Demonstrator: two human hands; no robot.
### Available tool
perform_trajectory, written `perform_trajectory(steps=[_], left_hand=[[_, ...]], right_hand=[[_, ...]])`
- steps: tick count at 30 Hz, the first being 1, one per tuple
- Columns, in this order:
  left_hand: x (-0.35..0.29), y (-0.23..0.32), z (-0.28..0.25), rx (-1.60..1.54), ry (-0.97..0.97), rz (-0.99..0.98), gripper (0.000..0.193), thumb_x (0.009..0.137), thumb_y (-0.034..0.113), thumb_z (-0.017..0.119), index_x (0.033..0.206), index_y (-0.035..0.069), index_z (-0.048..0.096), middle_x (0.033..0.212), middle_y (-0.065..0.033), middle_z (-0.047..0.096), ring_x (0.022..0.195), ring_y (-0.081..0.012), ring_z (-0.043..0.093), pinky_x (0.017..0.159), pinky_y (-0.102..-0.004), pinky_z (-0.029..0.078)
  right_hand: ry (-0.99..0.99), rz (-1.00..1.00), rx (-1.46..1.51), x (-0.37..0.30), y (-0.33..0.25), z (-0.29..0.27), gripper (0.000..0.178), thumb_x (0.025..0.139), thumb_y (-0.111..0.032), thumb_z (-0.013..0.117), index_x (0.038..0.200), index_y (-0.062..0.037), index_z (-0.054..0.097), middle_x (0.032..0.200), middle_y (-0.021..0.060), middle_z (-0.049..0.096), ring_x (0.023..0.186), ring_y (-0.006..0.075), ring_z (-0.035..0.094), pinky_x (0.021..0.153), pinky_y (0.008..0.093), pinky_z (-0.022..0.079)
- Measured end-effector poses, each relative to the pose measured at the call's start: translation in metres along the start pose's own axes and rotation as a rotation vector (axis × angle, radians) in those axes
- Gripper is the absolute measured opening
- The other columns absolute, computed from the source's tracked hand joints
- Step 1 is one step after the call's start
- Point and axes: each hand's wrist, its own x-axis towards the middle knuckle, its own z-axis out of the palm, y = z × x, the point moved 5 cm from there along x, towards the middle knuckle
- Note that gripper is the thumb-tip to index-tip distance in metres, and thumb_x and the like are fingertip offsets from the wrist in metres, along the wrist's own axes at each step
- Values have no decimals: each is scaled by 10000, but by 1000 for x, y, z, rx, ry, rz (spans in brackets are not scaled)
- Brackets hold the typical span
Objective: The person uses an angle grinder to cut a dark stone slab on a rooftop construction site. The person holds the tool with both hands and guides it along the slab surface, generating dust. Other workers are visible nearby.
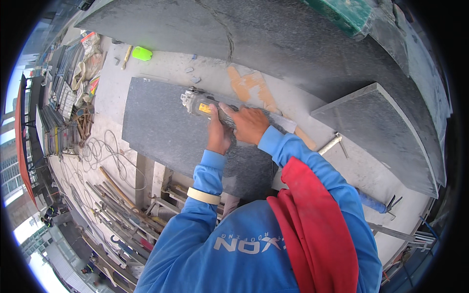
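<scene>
A silver and dark angle grinder (192, 101) with a yellow label lies low over a dark grey stone slab (151, 117). My left hand (218, 136) is closed around its near side, the thumb pointing up along the body. From the right, my right hand (250, 125) wraps over the rear part of the tool, one finger stretched across the top. The grinder's head points left, close to the slab's far edge. Whether its disc touches the stone cannot be told. The undersides of both palms are hidden.
Large dark slabs (171, 29) stand behind, and a smaller cut piece (386, 132) leans at right. On the pale bench (110, 102) are a lime green container (142, 53), a wooden-handled tool (127, 57) and a hammer-like tool (331, 143). Cable loops (115, 156) and poles (122, 210) lie at left.
</scene>
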Motion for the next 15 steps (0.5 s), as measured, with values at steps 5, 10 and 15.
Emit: perform_trajectory(steps=[5, 10, 15], left_hand=[[-37, 28, -36, 1098, 284, 666, 589, 1002, 239, 719, 1489, 11, 478, 1394, -202, 576, 1287, -348, 556, 1048, -484, 461], [-39, 37, -7, 1695, 68, 1174, 720, 867, 98, 755, 1521, 36, 458, 1512, -178, 529, 1433, -396, 469, 1212, -608, 312], [-15, 48, 20, 1719, -61, 1318, 744, 837, 77, 769, 1515, 38, 466, 1490, -158, 562, 1459, -388, 469, 1258, -624, 278]], right_hand=[[-87, 9, 23, 14, -3, 6, 881, 862, -109, 727, 1667, -176, 376, 1118, 224, 722, 1040, 378, 734, 898, 485, 568], [-17, -14, 27, 29, -10, 3, 826, 848, -107, 730, 1618, -122, 431, 1063, 214, 744, 1041, 378, 734, 912, 496, 575], [-8, -41, -12, 24, -12, -1, 705, 818, -98, 732, 1495, -59, 538, 1021, 213, 757, 1033, 386, 734, 916, 508, 574]])
